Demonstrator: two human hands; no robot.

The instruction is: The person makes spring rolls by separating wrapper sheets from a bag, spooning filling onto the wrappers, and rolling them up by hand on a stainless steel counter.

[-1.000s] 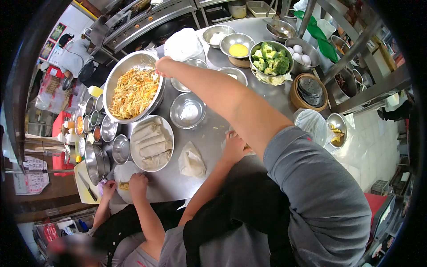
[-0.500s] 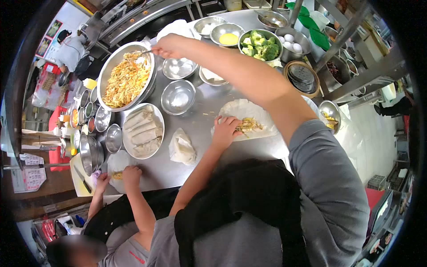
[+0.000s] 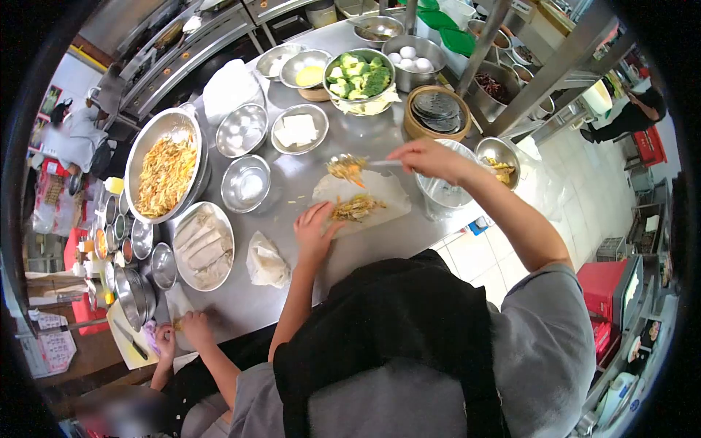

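Observation:
My right hand (image 3: 427,159) grips the handle of a metal utensil (image 3: 381,163), raised over the steel table. A clump of shredded filling (image 3: 346,168) covers its head, so I cannot tell whether it is a spoon or a fork. Below lies a thin pale wrapper (image 3: 391,196), flat, with a strip of shredded filling (image 3: 358,207) along its middle. My left hand (image 3: 314,230) rests at the wrapper's left edge, fingers stretched out beside the filling. A stack of wrappers (image 3: 268,261) sits to the left, partly folded over.
A large bowl of shredded filling (image 3: 165,177) and a plate of rolls (image 3: 204,248) stand at left. Bowls of broccoli (image 3: 359,75) and eggs (image 3: 409,60) line the back. At lower left, a co-worker's hands (image 3: 191,325) handle another wrapper near a knife (image 3: 131,340).
My right hand has swung from the big filling bowl back to the right, carrying a load of filling above the wrapper. The view has shifted; my left hand stays by the wrapper's edge.

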